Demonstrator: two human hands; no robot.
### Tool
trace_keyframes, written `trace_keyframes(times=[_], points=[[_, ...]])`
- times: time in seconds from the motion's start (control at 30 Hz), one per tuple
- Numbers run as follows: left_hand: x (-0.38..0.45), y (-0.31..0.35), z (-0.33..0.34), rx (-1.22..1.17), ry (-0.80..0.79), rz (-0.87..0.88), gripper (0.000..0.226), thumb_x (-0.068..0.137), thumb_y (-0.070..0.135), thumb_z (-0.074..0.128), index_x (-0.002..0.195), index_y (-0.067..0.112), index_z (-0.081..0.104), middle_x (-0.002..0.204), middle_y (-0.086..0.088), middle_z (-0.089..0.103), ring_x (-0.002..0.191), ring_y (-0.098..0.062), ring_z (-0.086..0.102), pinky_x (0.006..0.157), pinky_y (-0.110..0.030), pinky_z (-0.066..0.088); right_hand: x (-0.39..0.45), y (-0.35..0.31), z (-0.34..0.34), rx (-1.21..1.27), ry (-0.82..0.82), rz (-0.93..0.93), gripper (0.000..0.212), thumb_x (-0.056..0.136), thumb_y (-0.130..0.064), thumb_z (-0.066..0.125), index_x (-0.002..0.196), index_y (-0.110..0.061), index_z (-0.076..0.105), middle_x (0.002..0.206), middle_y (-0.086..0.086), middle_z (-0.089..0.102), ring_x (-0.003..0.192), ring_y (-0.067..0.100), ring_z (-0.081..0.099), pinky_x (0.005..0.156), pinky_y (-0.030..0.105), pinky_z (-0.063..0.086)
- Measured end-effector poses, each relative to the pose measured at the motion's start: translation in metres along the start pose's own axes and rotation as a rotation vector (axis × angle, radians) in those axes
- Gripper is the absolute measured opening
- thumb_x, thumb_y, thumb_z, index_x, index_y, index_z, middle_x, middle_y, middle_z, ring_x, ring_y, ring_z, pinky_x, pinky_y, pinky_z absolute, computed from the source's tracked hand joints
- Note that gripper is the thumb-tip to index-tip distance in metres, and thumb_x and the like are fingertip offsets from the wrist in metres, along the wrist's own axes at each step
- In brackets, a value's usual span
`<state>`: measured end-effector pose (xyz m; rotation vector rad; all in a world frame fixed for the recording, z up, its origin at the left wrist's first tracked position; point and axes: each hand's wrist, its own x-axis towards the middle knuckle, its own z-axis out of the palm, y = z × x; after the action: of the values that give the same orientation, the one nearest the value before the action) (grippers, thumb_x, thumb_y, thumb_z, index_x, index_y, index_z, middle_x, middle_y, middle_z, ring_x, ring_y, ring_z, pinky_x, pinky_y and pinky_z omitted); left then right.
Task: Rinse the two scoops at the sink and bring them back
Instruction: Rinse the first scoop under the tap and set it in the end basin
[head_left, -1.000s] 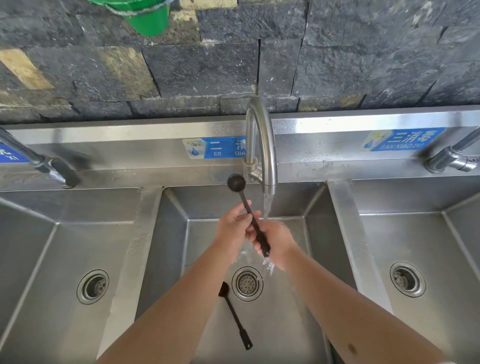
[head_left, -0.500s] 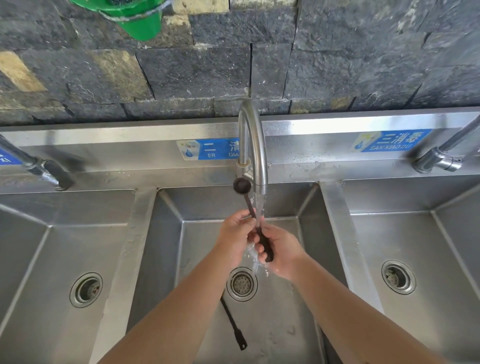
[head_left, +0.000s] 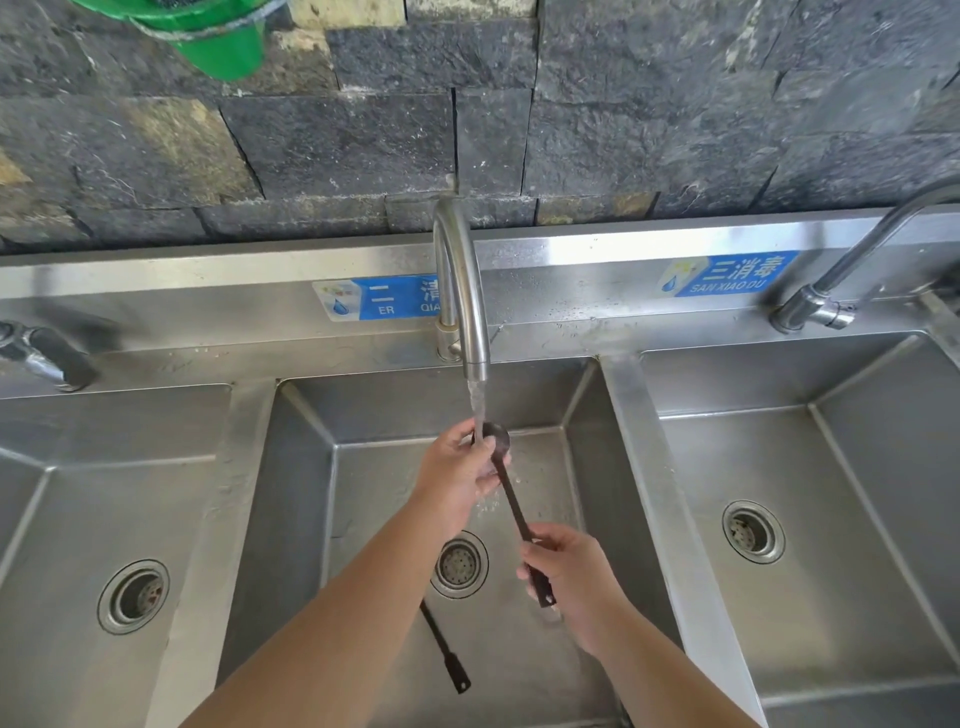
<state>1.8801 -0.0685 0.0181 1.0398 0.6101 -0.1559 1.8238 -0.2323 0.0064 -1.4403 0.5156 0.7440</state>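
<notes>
A long dark scoop (head_left: 511, 506) slants over the middle basin (head_left: 582, 415), its round bowl up under the running water from the middle tap (head_left: 462, 291). My left hand (head_left: 457, 473) cups the bowl end, fingers on it in the stream. My right hand (head_left: 571, 577) grips the handle's lower end. A second dark scoop (head_left: 445, 652) lies on the basin floor by the drain (head_left: 460, 564); my left forearm hides its bowl.
Steel basins flank the middle one, the left basin (head_left: 67, 499) and the right basin (head_left: 857, 467), each with its own drain and tap. Blue labels run along the steel backsplash. A green bucket (head_left: 208, 31) hangs on the dark stone wall above.
The scoop has come down, so its bowl now sits in the stream. My right hand slid to the handle's end and my left hand moved up to the bowl.
</notes>
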Motion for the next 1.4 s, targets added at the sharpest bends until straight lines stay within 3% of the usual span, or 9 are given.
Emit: trace_keyframes(times=[0.17,0.23,0.33,0.53,0.67,0.8,0.97,1.13,1.4], points=[[0.004,0.001,-0.003,-0.104,0.041,-0.041,0.029,0.097,0.013,0.056,0.125,0.007,0.056,0.101,-0.016,0.069,0.086,-0.026,0.071,0.075,-0.039,0.057,-0.006,-0.007,0.001,0.3,-0.076,0.074,0.028,0.092,0.014,0.045,0.096,0.001,0.069,0.066,0.012,0.06,0.054,0.021,0.055,0.05,0.028,0.036],[0.004,0.002,-0.005,-0.162,0.016,-0.016,0.028,0.098,0.013,0.054,0.124,0.002,0.056,0.101,-0.014,0.067,0.089,-0.022,0.07,0.079,-0.035,0.059,-0.002,-0.014,0.005,0.328,-0.105,0.079,0.03,0.091,0.014,0.042,0.098,0.001,0.069,0.067,0.011,0.063,0.054,0.02,0.055,0.046,0.026,0.037],[0.001,0.006,-0.005,-0.158,0.008,0.016,0.012,0.097,0.004,0.053,0.102,0.004,0.064,0.091,-0.01,0.068,0.082,-0.015,0.071,0.072,-0.027,0.059,0.011,-0.028,0.021,0.365,-0.147,0.078,0.03,0.091,0.013,0.042,0.103,0.001,0.067,0.071,0.011,0.065,0.054,0.019,0.056,0.044,0.024,0.04],[0.004,0.023,-0.007,-0.107,0.073,0.105,0.019,0.093,-0.003,0.054,0.095,0.008,0.07,0.081,-0.01,0.067,0.077,-0.02,0.064,0.074,-0.03,0.061,0.038,-0.053,0.049,0.396,-0.205,0.036,0.032,0.088,0.012,0.041,0.107,0.004,0.065,0.073,0.014,0.065,0.052,0.02,0.057,0.043,0.023,0.042],[0.005,0.032,-0.012,0.076,0.122,0.145,0.021,0.09,0.003,0.06,0.086,0.018,0.074,0.073,-0.002,0.072,0.066,-0.015,0.062,0.062,-0.027,0.052,0.046,-0.07,0.062,0.41,-0.253,0.001,0.03,0.086,0.009,0.04,0.091,0.0,0.069,0.071,0.013,0.064,0.052,0.019,0.055,0.041,0.022,0.039],[0.004,0.035,-0.014,0.103,0.118,0.175,0.021,0.092,0.003,0.056,0.091,0.016,0.073,0.074,-0.012,0.067,0.054,-0.017,0.051,0.054,-0.03,0.045,0.051,-0.09,0.073,0.377,-0.311,0.008,0.031,0.084,0.002,0.039,0.099,0.001,0.067,0.077,0.011,0.061,0.054,0.015,0.052,0.04,0.021,0.038],[0.002,0.037,-0.012,0.042,0.109,0.161,0.026,0.093,0.004,0.056,0.114,0.013,0.067,0.069,-0.005,0.064,0.049,-0.012,0.049,0.051,-0.026,0.046,0.052,-0.105,0.083,0.401,-0.251,0.057,0.038,0.081,0.002,0.042,0.111,0.001,0.065,0.075,0.013,0.06,0.05,0.015,0.05,0.035,0.02,0.034],[-0.002,0.035,-0.011,0.01,0.097,0.141,0.022,0.093,0.004,0.057,0.111,0.01,0.066,0.079,-0.012,0.062,0.05,-0.009,0.049,0.042,-0.025,0.045,0.045,-0.109,0.086,0.474,-0.298,0.061,0.033,0.086,0.003,0.043,0.11,0.001,0.066,0.071,0.011,0.06,0.049,0.013,0.05,0.034,0.019,0.034],[-0.031,0.009,-0.012,0.128,0.046,0.074,0.015,0.09,0.001,0.057,0.099,0.008,0.067,0.069,-0.009,0.059,0.046,-0.01,0.05,0.046,-0.023,0.047,0.022,-0.065,0.063,0.588,-0.263,0.148,0.032,0.098,-0.007,0.038,0.118,-0.007,0.062,0.07,0.007,0.065,0.05,0.012,0.05,0.035,0.017,0.035]])
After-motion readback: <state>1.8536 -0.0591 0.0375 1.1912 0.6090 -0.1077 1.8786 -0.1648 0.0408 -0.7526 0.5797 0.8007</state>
